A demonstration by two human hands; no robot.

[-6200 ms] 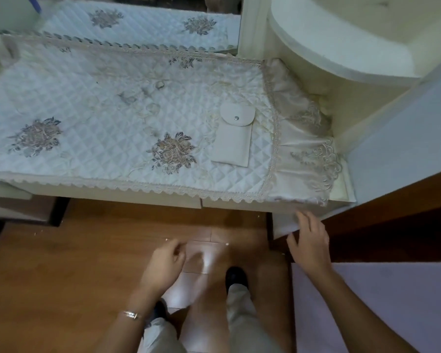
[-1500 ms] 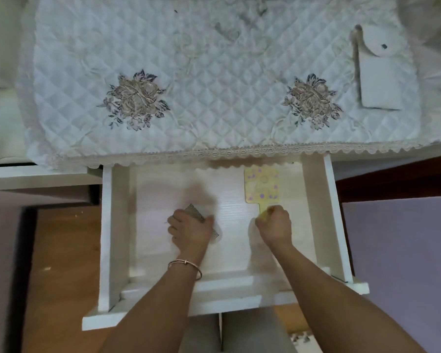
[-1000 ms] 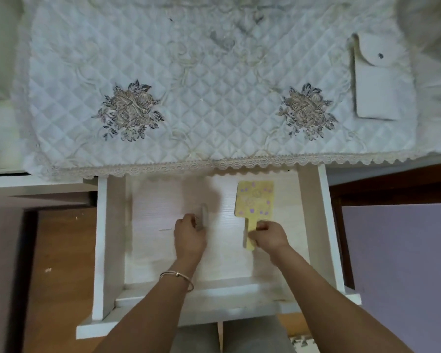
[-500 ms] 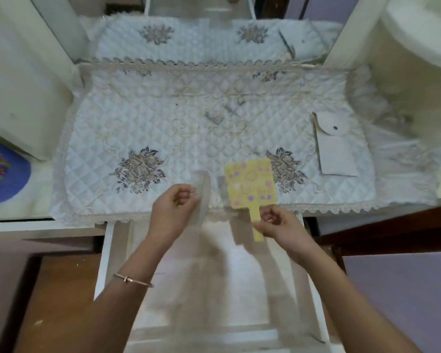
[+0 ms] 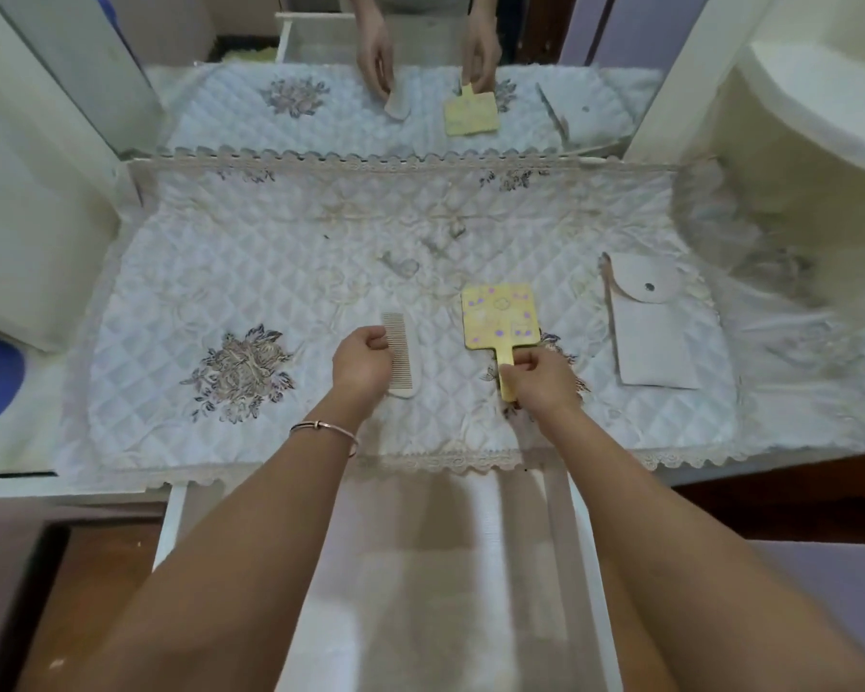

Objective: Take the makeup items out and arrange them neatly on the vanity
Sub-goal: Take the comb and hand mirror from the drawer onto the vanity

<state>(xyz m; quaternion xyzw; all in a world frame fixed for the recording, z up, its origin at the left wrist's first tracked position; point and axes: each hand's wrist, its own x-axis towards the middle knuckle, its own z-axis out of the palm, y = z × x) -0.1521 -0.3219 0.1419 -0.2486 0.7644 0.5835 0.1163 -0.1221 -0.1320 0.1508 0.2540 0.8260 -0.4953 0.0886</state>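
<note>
The comb [image 5: 398,354] and the paddle [image 5: 498,317] had been in the drawer [image 5: 168,521] a second before. Now both were out over the cloth [image 5: 270,272] on the vanity, further in than half a second earlier. That probably left only the setting down and straightening.

The left hand [image 5: 358,364] was curled round the comb's spine, teeth to the right. The comb lay low on the cloth or just above it; I could not tell which. Near it, the right hand [image 5: 538,382] pinched the paddle's handle, with the yellow head pointing away over the right flower. The pouch [image 5: 647,327] lay flat well to the right, in the same place as before.

The drawer stood open below the cloth's front edge. What showed of its floor between the arms was bare, though the arms hid part of it. The pouch's flap was snapped down, so its contents could not be seen.
</note>
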